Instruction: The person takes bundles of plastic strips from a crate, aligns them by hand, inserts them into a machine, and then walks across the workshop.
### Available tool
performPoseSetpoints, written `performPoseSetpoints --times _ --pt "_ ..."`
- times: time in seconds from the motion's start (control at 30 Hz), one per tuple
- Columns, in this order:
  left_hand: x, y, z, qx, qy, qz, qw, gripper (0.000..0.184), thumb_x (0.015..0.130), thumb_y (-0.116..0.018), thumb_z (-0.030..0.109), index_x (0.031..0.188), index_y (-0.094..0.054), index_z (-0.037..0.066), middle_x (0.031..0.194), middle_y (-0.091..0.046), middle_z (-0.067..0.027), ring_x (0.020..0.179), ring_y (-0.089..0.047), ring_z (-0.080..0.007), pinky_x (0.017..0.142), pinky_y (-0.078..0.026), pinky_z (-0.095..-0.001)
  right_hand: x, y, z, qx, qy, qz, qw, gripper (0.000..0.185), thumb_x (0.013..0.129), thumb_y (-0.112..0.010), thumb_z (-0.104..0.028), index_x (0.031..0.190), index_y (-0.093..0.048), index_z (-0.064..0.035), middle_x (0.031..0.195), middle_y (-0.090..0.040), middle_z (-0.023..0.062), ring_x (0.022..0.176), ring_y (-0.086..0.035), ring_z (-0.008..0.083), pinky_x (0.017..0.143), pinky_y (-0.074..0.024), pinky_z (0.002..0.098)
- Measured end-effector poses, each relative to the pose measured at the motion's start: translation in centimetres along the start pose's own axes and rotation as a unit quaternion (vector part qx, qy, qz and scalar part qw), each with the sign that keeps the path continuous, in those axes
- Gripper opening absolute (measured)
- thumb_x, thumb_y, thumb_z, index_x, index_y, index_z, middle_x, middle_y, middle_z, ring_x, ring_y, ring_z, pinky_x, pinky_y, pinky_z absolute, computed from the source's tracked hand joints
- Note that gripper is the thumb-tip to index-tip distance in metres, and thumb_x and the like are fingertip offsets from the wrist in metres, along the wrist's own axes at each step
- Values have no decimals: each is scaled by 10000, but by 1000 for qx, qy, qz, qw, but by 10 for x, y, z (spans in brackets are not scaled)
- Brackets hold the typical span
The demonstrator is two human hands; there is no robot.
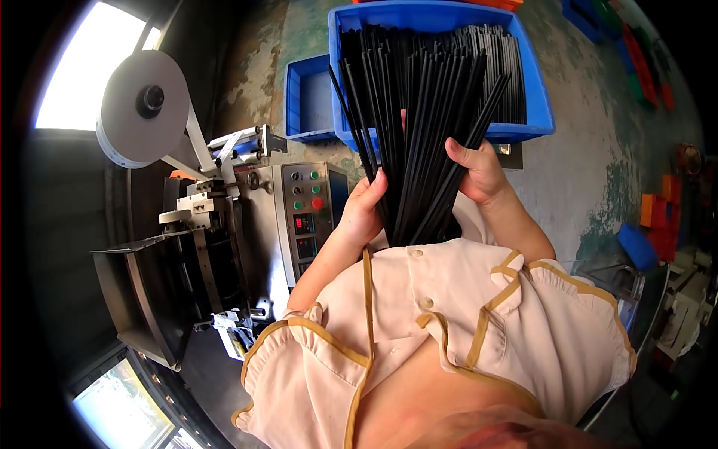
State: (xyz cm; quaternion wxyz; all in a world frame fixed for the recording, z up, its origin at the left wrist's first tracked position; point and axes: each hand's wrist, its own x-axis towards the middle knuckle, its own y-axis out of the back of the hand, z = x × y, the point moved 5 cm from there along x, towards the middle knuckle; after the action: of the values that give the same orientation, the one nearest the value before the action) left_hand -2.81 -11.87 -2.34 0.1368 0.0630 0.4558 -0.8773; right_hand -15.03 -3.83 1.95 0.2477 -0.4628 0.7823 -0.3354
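Observation:
A large bundle of thin black sticks (430,142) stands between my two hands, fanned out at its far end, its near end against my shirt. My left hand (364,206) is closed round the bundle's left side, thumb on top. On the right side, my right hand (479,170) grips the same bundle with its thumb raised along the edge. A few sticks splay outward at both sides. Just beyond lies a blue crate (540,112) filled with more black sticks (505,71). The undersides of both hands are hidden by the sticks.
At left stands a machine with a control panel (305,217) of coloured buttons and a big white tape roll (142,108). A smaller blue bin (308,97) sits beside the crate on the worn floor (561,194). Orange bins (662,217) and other equipment are at far right.

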Motion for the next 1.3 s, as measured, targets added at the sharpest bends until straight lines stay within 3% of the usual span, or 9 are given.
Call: performPoseSetpoints --times 0.13,0.57,0.63,0.7,0.77,0.9,1.0,1.17,1.3 --pt "8 -4 -18 195 79 -27 977 662 641 -748 277 1135 -438 -39 1003 -568 -102 914 -558 -187 812 -443 -289 9 -17 19 -90 -44 -81 992 710 674 -723 -239 1245 -363 -18 1186 -482 161 1077 -489 258 924 -381 378" --pt "14 9 27 287 19 -79 954 899 695 -692 386 1325 -178 2 1289 -333 -152 1188 -339 -233 973 -294 -346 16 5 27 -40 -124 -60 990 547 668 -688 -146 1125 -418 -13 851 -571 119 782 -591 219 714 -492 330" --pt "7 -4 94 653 -322 61 683 914 648 -697 395 1331 -199 49 1326 -281 -199 1250 -259 -284 1010 -211 -448 14 -2 31 -7 -162 -95 982 544 683 -679 -116 1149 -417 -18 911 -575 131 817 -593 233 750 -490 341" --pt "-2 -37 128 845 -427 159 282 892 595 -696 374 1329 -249 135 1354 -239 -205 1282 -195 -315 1009 -123 -540 14 -10 40 -33 -200 -126 971 544 676 -694 -124 1136 -427 -9 928 -579 127 826 -593 215 768 -480 324" --pt "0 -50 120 896 -432 48 90 560 739 -551 207 1266 -366 246 1334 -325 -130 1270 -248 -287 1023 -122 -519 17 -19 54 -94 -223 -174 955 524 665 -713 -143 1094 -449 -2 912 -583 120 816 -592 184 754 -475 298" --pt "9 -50 116 832 -510 -209 69 264 730 -516 167 990 -488 135 884 -567 -24 860 -582 -187 826 -440 -322 21 -39 59 -155 -206 -225 940 548 699 -710 -269 1083 -417 -12 901 -578 99 783 -594 168 715 -481 281" --pt "18 -21 113 840 -487 -216 103 242 690 -533 169 927 -504 126 829 -563 -24 760 -577 -187 739 -457 -318 27 -23 71 -92 -213 -227 946 754 696 -598 -536 1173 -367 -1 1030 -541 130 830 -593 184 744 -487 278" --pt "21 35 91 856 -294 15 424 388 523 -651 127 889 -528 82 786 -585 -75 726 -585 -234 647 -461 -318 26 27 52 99 -198 -140 965 877 747 -307 -675 1287 -268 16 1255 -400 183 1147 -423 234 972 -344 366" --pt "12 0 18 529 -81 17 845 350 636 -673 67 945 -517 17 777 -593 -69 694 -587 -169 628 -464 -261 33 8 0 124 5 -72 990 1027 639 -335 -762 1310 -214 6 1319 -273 245 1196 -340 338 976 -327 428"
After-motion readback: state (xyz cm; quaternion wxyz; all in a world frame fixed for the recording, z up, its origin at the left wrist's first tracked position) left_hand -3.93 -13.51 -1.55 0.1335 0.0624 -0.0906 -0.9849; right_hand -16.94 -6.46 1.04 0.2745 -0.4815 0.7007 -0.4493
